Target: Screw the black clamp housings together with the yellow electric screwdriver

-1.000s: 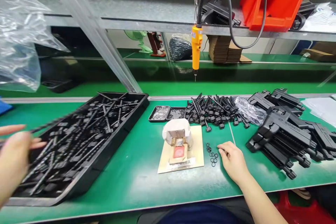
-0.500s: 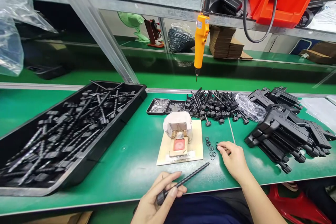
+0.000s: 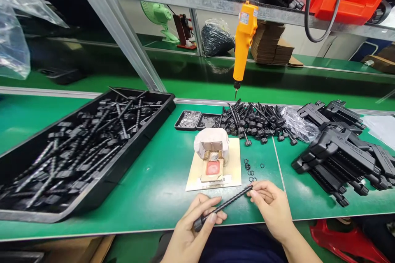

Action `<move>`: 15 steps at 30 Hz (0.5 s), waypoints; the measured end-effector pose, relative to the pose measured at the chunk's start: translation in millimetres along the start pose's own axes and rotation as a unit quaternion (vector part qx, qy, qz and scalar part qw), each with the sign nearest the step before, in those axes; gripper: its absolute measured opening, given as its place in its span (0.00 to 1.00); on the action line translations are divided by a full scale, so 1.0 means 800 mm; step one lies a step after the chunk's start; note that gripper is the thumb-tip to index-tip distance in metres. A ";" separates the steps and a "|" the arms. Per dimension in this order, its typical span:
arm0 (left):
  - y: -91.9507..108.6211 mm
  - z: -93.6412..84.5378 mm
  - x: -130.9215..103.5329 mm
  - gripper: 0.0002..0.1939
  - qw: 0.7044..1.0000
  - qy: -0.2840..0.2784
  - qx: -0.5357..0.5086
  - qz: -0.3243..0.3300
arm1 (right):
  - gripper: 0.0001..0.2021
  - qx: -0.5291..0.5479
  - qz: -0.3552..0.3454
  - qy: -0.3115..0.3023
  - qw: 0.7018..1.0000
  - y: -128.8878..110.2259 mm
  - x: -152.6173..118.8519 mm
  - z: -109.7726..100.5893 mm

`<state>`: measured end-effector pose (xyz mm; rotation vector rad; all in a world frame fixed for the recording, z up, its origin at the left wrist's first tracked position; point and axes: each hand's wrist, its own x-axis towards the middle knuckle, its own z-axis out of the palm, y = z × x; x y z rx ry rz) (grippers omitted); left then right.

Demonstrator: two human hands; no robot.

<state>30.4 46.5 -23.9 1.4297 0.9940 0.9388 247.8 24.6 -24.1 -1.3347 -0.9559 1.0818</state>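
Near the table's front edge, my left hand [image 3: 200,224] grips a black threaded rod [image 3: 230,201] by its knobbed end. The rod slants up to the right. At its far tip, my right hand [image 3: 271,205] is closed, thumb and fingertips pinched at the tip; whether a ring is between them is too small to tell. Several small black rings [image 3: 247,166] lie on the green table just beyond, with one single ring [image 3: 262,165] apart to the right. Left of them a pale board [image 3: 233,172] carries a taped fixture [image 3: 212,144].
A long black tray [image 3: 123,154] of rods fills the left. Behind the board are two small trays [image 3: 187,120] and a pile of rods [image 3: 256,123]. Black Bosch-marked parts [image 3: 342,152] are stacked right. An orange screwdriver [image 3: 243,45] hangs above.
My right hand has moved from the rings down and left to the rod's tip. My left hand still holds the rod. The camera view has shifted slightly.
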 end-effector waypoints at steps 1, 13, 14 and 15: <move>-0.001 -0.001 0.000 0.12 1.000 0.000 -0.003 -0.001 | 0.19 0.011 0.005 0.001 1.000 0.000 0.000 0.001; -0.020 -0.007 -0.014 0.21 0.987 -0.129 -0.035 -0.090 | 0.19 -0.017 0.049 -0.111 0.993 -0.007 -0.002 -0.035; -0.020 -0.009 -0.015 0.21 0.984 -0.139 -0.031 -0.104 | 0.17 -0.071 0.026 -0.134 0.988 -0.007 -0.003 -0.041; -0.018 -0.011 -0.016 0.19 0.984 -0.140 -0.026 -0.106 | 0.15 -0.121 -0.005 -0.137 0.983 -0.007 -0.002 -0.046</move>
